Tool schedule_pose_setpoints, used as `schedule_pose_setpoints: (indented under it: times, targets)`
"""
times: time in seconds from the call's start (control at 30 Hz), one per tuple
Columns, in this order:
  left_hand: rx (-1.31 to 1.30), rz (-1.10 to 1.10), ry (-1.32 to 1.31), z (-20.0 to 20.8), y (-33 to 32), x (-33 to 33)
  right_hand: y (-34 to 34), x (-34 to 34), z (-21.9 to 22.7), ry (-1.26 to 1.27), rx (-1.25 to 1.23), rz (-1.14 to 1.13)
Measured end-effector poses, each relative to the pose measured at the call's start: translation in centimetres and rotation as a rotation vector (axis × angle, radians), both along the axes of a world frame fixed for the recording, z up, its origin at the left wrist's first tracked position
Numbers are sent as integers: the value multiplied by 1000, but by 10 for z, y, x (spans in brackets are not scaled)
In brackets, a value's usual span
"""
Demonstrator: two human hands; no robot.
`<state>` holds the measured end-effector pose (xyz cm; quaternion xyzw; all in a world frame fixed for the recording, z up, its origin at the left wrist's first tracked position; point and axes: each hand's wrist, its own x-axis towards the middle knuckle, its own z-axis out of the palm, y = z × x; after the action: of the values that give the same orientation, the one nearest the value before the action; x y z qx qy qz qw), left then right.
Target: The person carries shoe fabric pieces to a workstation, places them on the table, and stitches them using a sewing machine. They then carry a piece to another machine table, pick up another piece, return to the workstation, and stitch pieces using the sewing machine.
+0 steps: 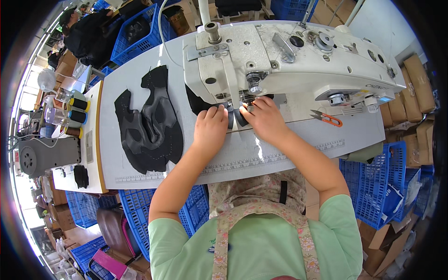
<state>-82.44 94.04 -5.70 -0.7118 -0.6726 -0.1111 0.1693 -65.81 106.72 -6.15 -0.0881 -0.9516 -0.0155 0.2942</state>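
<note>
Head view: crowded sewing machine [294,51].
Left hand [210,128] and right hand [267,120], fingers grasping black material [240,118] under it; black workpiece [151,151] left of it, orange snips [330,120] in front, blue crate [290,10] behind.

Fabric [153,128] L of sew. mach. [284,60]

There are two hands [210,129] [264,120], one white sewing machine [298,67], one snips [324,116].

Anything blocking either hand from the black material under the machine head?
Nothing visible: left hand and right hand are both at the black material. The sewing machine hides part of it; the orange-handled snips lie aside, to the right.
</note>
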Motion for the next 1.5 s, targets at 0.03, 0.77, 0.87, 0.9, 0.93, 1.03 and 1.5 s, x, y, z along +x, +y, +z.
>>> schedule_pose_setpoints:
  times: [0.03,0.77,0.87,0.9,0.93,1.03,1.5]
  targets:
    - [0,2,-8,0,0,0,0,0,0,8,1,0]
    - [0,5,31,-1,3,0,-1,2,1,-15,-1,-18]
    - [18,2,11,-2,3,-1,-3,1,2,-33,0,-27]
    - [17,-1,14,0,4,0,-3,1,3,-30,-1,-30]
    - [8,8,10,3,4,0,-3,2,3,-15,-3,-34]
    - [5,-6,-51,5,2,0,-3,3,3,-15,-16,-30]
    - [3,-69,-212,6,7,-7,2,4,1,-6,-66,19]
